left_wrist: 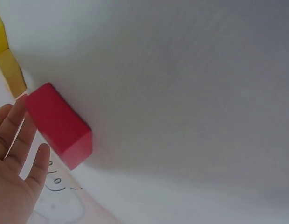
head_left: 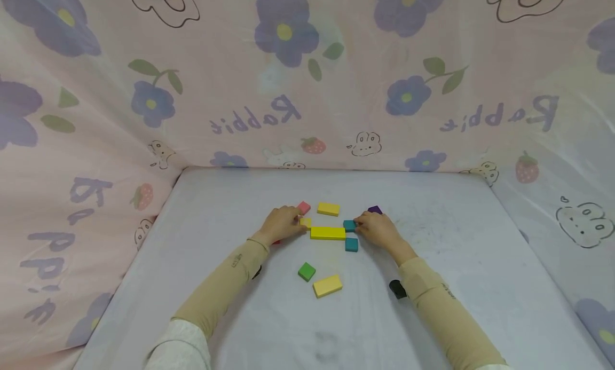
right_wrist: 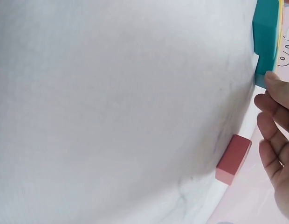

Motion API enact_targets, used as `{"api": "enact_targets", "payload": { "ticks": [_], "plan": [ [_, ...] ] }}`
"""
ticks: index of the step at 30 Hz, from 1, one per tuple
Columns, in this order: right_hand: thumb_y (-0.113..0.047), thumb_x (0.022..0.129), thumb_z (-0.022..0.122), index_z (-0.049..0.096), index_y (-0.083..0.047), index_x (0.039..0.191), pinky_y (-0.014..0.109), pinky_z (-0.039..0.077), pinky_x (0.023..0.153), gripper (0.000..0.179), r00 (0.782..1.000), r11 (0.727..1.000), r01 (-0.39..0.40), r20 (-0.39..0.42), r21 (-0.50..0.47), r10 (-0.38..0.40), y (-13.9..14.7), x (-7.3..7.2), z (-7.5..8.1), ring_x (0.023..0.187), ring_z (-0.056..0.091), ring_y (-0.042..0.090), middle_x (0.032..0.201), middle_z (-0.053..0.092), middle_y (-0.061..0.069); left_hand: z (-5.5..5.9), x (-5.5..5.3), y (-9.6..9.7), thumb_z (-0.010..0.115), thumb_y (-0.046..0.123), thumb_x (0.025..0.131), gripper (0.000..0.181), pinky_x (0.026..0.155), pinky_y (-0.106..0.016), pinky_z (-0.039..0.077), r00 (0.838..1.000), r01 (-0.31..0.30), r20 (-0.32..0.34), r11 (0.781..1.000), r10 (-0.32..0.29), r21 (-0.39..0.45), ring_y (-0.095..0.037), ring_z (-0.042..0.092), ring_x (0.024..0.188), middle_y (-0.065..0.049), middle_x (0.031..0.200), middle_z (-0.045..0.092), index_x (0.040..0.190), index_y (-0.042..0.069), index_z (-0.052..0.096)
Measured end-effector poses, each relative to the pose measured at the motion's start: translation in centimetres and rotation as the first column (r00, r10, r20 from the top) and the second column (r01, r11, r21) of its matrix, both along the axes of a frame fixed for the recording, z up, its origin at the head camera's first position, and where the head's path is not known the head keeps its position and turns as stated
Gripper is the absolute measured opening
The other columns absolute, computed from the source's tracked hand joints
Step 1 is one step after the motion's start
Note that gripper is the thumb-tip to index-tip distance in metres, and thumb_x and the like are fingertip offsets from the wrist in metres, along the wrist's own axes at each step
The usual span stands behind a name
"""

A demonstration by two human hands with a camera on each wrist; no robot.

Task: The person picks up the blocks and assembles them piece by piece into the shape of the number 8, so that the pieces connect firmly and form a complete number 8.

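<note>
My left hand [head_left: 281, 223] is at the small yellow block [head_left: 305, 222], thumb and finger at its near and far sides. That block touches the left end of a long yellow block [head_left: 328, 233]. In the left wrist view, a red block [left_wrist: 58, 123] stands beside the outer fingers. My right hand [head_left: 379, 229] pinches a teal block [head_left: 349, 226] at the long block's right end. A second teal block [head_left: 352, 245] lies just nearer. In the right wrist view the thumb [right_wrist: 271, 77] is on the teal block's end, and a dull red block [right_wrist: 234, 158] lies near the other fingers.
Beyond the row lie a pink block [head_left: 303, 207], a yellow block [head_left: 329, 209] and a partly hidden purple block [head_left: 375, 210]. Nearer are a green block [head_left: 307, 272] and another yellow block [head_left: 328, 285]. A flower-printed cloth [head_left: 331, 92] walls the white table [head_left: 432, 316].
</note>
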State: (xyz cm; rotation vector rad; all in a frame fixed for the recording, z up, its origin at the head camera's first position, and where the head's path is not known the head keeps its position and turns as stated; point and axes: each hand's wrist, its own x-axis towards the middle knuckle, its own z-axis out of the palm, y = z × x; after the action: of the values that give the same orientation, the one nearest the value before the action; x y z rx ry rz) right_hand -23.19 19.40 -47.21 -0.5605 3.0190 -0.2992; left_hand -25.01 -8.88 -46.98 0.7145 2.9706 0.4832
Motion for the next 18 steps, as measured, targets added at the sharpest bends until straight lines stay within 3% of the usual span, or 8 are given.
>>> {"api": "enact_targets", "payload": {
  "ticks": [5, 10, 13, 18],
  "plan": [
    [-0.022, 0.087, 0.065, 0.066, -0.008, 0.114, 0.04, 0.051, 0.086, 0.03, 1.0, 1.0, 0.007, 0.008, -0.005, -0.007, -0.1, -0.1, -0.2, 0.093, 0.064, 0.021, 0.105, 0.069, 0.006, 0.7, 0.8, -0.4, 0.068, 0.039, 0.083, 0.041, 0.08, -0.037, 0.047, 1.0, 0.019, 0.002, 1.0, -0.019, 0.025, -0.019, 0.059, 0.089, -0.003, 0.098, 0.066, 0.114, 0.012, 0.065],
    [-0.02, 0.087, 0.065, 0.066, -0.007, 0.114, 0.038, 0.052, 0.081, 0.03, 0.999, 0.999, 0.017, 0.036, -0.03, -0.016, -0.3, -0.1, -0.2, 0.087, 0.064, 0.019, 0.099, 0.07, 0.006, 1.0, 2.1, -0.9, 0.066, 0.04, 0.084, 0.041, 0.083, -0.033, 0.046, 0.992, 0.119, 0.039, 0.993, -0.12, 0.015, -0.016, 0.056, 0.092, -0.001, 0.101, 0.066, 0.115, 0.014, 0.064],
    [-0.02, 0.087, 0.065, 0.066, -0.007, 0.114, 0.038, 0.052, 0.081, 0.03, 0.999, 0.999, 0.028, 0.043, -0.034, -0.027, -0.3, -0.1, -0.1, 0.085, 0.063, 0.019, 0.097, 0.07, 0.006, 1.0, 2.9, -1.1, 0.068, 0.043, 0.082, 0.043, 0.083, -0.03, 0.045, 0.973, 0.215, 0.082, 0.977, -0.215, 0.018, -0.014, 0.054, 0.092, 0.002, 0.102, 0.066, 0.115, 0.015, 0.065],
    [-0.02, 0.087, 0.065, 0.066, -0.006, 0.114, 0.037, 0.052, 0.08, 0.031, 0.998, 0.999, 0.036, 0.044, -0.028, -0.035, -0.2, -0.2, 0.1, 0.084, 0.063, 0.018, 0.098, 0.07, 0.006, 1.2, 4.3, -1.2, 0.072, 0.042, 0.078, 0.044, 0.087, -0.03, 0.044, 0.922, 0.356, 0.152, 0.934, -0.356, 0.029, -0.013, 0.054, 0.095, 0.003, 0.104, 0.065, 0.112, 0.016, 0.066]
  ]
}}
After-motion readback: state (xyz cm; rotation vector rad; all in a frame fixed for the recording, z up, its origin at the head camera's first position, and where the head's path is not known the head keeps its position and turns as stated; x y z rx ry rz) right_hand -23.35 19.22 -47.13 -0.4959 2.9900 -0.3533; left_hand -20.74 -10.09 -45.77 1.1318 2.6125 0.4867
